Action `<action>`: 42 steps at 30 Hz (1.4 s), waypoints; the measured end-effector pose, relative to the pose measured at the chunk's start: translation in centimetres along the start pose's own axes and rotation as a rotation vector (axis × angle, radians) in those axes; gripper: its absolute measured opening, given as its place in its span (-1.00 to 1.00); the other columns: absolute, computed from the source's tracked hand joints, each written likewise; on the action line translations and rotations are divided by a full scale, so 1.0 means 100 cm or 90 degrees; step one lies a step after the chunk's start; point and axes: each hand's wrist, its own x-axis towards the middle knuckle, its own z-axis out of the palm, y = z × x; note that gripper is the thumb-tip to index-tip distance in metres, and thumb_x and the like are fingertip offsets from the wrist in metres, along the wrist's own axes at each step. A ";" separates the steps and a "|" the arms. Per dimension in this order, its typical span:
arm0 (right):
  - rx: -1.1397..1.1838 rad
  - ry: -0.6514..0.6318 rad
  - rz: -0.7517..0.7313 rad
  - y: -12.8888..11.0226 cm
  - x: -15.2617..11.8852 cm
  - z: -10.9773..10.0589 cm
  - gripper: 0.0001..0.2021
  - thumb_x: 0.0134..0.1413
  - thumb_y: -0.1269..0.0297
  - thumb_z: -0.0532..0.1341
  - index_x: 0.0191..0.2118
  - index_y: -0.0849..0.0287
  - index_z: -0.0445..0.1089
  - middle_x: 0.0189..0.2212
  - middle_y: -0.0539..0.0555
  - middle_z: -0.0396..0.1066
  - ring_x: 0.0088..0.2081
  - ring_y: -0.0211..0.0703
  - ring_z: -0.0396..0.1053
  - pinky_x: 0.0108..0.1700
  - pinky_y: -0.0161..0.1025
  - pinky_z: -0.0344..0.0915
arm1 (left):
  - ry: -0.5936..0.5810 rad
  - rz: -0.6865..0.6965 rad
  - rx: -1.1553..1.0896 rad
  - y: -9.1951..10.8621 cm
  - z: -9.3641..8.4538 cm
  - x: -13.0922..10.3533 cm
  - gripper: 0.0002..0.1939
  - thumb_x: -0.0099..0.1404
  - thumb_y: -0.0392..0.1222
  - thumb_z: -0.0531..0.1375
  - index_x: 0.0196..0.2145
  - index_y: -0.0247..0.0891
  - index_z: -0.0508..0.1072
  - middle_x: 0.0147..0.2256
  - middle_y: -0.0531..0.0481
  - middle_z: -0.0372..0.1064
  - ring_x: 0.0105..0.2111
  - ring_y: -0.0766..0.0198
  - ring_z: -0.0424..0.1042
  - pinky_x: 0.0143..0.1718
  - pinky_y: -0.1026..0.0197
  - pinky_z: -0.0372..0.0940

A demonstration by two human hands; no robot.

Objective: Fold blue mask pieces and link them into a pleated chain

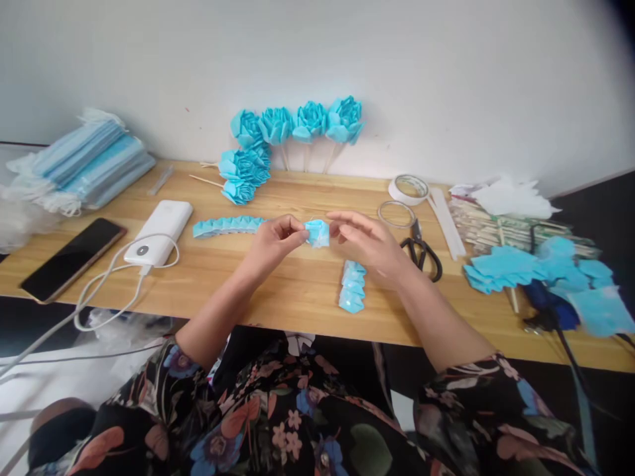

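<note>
Floral sleeves (pixel 278 423) fill the bottom edge, both forearms reaching forward over the near edge of the wooden table (pixel 278 297). Left hand (pixel 275 241) is closed in a pinch on one end of a small blue folded piece (pixel 317 233), held just above the tabletop at its middle. Right hand (pixel 370 243) sits just beside the piece's other end with fingers loosely spread and curved; whether its fingertips touch the piece I cannot tell.

Just in front of the right hand lies a short stack of folded blue bits (pixel 352 285). Left of the left hand runs a pleated blue strip (pixel 228 226), lying flat. Beyond it a white power bank (pixel 159 231) with a white cable (pixel 119 277) rests beside a dark phone (pixel 73 258), and a pile of blue masks (pixel 89 162) sits at the far left.

Against the wall stand blue flowers (pixel 302 122) on sticks, with more lying below them. Right of the hands are two tape rolls (pixel 407 188), black scissors (pixel 424 251), a bundle of sticks (pixel 501 228), white scraps (pixel 510 195) and blue scraps (pixel 546 271). No writing or brand mark can be read on any of these things.
</note>
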 end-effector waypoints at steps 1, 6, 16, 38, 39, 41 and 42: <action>0.006 -0.017 0.004 -0.003 0.000 0.003 -0.64 0.23 0.11 0.21 0.09 0.09 0.43 -0.09 0.10 0.54 -0.08 -0.12 0.47 -0.03 -0.12 0.40 | 0.004 0.000 -0.007 0.000 -0.001 -0.001 -0.80 0.12 -0.13 0.30 -0.49 -0.27 0.39 -0.54 0.10 0.30 -0.52 0.40 0.18 -0.44 0.28 0.10; -0.030 -0.050 0.009 -0.013 0.004 0.012 -0.60 0.17 0.21 0.25 0.13 0.10 0.40 -0.07 0.11 0.50 -0.08 -0.11 0.47 0.00 -0.10 0.41 | 0.002 -0.008 -0.006 -0.002 -0.004 -0.009 -0.80 0.12 -0.11 0.28 -0.49 -0.27 0.39 -0.53 0.09 0.31 -0.51 0.40 0.20 -0.43 0.28 0.12; -0.074 -0.073 -0.010 -0.029 0.018 0.026 -0.65 0.12 0.30 0.23 0.04 0.12 0.44 -0.32 0.01 0.45 -0.32 -0.25 0.40 -0.24 -0.24 0.40 | -0.011 0.030 0.093 0.003 -0.016 -0.017 -0.80 0.18 -0.11 0.21 -0.50 -0.28 0.40 -0.51 0.08 0.30 -0.50 0.38 0.18 -0.45 0.27 0.09; -0.094 -0.002 -0.047 -0.022 0.035 0.022 -0.58 0.05 0.28 0.29 0.08 0.12 0.39 -0.36 -0.02 0.47 -0.38 -0.28 0.35 -0.32 -0.28 0.30 | -0.092 0.065 0.193 0.007 -0.027 0.029 -0.59 0.20 0.14 0.28 -0.52 -0.30 0.45 -0.60 0.07 0.27 -0.57 0.38 0.17 -0.52 0.28 0.02; -0.095 0.000 -0.049 -0.020 0.035 0.021 -0.58 0.05 0.28 0.29 0.08 0.12 0.39 -0.35 -0.02 0.47 -0.37 -0.28 0.35 -0.32 -0.29 0.30 | -0.104 0.061 0.189 0.005 -0.027 0.031 -0.58 0.19 0.13 0.29 -0.54 -0.30 0.45 -0.61 0.07 0.26 -0.57 0.39 0.16 -0.52 0.28 0.01; -0.089 0.003 -0.051 -0.014 0.036 0.019 -0.58 0.06 0.27 0.28 0.07 0.13 0.39 -0.35 -0.02 0.47 -0.37 -0.28 0.35 -0.31 -0.30 0.30 | -0.132 0.053 0.162 0.002 -0.027 0.035 -0.59 0.17 0.12 0.30 -0.55 -0.31 0.45 -0.61 0.07 0.27 -0.57 0.39 0.16 -0.51 0.28 0.02; -0.084 0.005 -0.049 -0.011 0.036 0.018 -0.59 0.07 0.25 0.28 0.07 0.13 0.39 -0.34 -0.02 0.47 -0.36 -0.28 0.36 -0.31 -0.30 0.30 | -0.147 0.045 0.142 0.001 -0.027 0.036 -0.60 0.17 0.11 0.31 -0.54 -0.31 0.45 -0.60 0.06 0.29 -0.57 0.39 0.19 -0.50 0.28 0.04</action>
